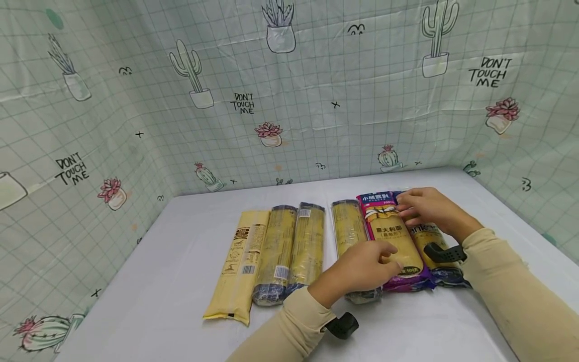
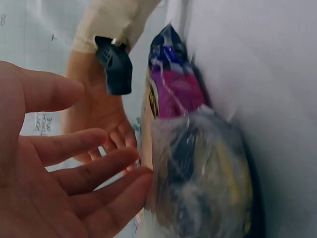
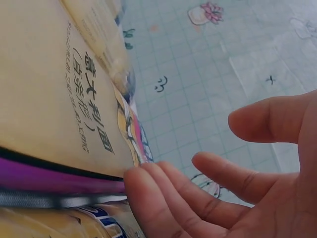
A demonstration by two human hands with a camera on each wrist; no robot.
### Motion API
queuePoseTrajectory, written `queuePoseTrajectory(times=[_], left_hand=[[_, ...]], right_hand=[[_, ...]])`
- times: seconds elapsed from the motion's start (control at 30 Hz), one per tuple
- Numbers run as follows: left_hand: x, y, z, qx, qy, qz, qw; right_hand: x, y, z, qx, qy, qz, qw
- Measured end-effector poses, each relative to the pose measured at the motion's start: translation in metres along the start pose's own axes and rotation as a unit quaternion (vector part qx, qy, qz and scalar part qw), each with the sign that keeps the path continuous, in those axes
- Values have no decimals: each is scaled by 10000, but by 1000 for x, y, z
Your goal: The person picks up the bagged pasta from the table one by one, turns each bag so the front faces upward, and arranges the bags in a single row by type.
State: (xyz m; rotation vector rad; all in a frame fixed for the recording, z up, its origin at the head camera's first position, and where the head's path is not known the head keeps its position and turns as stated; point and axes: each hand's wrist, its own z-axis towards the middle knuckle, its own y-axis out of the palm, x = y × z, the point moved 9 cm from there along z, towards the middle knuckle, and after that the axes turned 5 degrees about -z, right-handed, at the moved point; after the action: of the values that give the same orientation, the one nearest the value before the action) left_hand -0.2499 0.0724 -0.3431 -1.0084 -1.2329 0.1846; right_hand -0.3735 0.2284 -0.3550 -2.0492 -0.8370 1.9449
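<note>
A pink-and-purple pack of spaghetti (image 1: 384, 232) lies flat on the table with its printed face up. My right hand (image 1: 429, 210) hovers at its far right edge, fingers slightly bent and holding nothing. In the right wrist view, the fingertips (image 3: 141, 183) come close to that pack's edge; contact is unclear. Under the right hand, partly hidden, lies another pasta pack (image 1: 428, 240) with dark blue ends. My left hand (image 1: 362, 269) is over the near part of a clear-wrapped pasta pack (image 1: 349, 221). Its fingers are spread and loosely bent, with nothing between them.
Left of the hands lie two clear-wrapped pasta packs (image 1: 277, 246) (image 1: 308, 241) with dark blue ends, side by side. Beside them is a pale yellow pack (image 1: 237, 266). A cactus-print curtain (image 1: 307, 130) stands behind the white table (image 1: 172, 281).
</note>
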Motion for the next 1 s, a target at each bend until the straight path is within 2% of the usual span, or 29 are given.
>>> queuePoseTrajectory(times=[0.17, 0.43, 0.6, 0.83, 1.0], left_hand=[[-4, -6, 1, -52, 228, 78, 9997], [-6, -10, -1, -27, 622, 810, 9948], [-5, -12, -3, -80, 774, 657, 9948], [-13, -13, -10, -309, 912, 375, 9946], [-18, -14, -14, -398, 1051, 292, 9932]], right_hand=[[-6, 6, -1, -87, -107, 44, 9999], [-21, 19, -5, -404, -397, 166, 9983], [-24, 26, -7, -587, -456, 223, 9970], [-37, 53, -7, -1066, -645, 649, 9901], [-41, 66, -5, -1205, -690, 575, 9886]])
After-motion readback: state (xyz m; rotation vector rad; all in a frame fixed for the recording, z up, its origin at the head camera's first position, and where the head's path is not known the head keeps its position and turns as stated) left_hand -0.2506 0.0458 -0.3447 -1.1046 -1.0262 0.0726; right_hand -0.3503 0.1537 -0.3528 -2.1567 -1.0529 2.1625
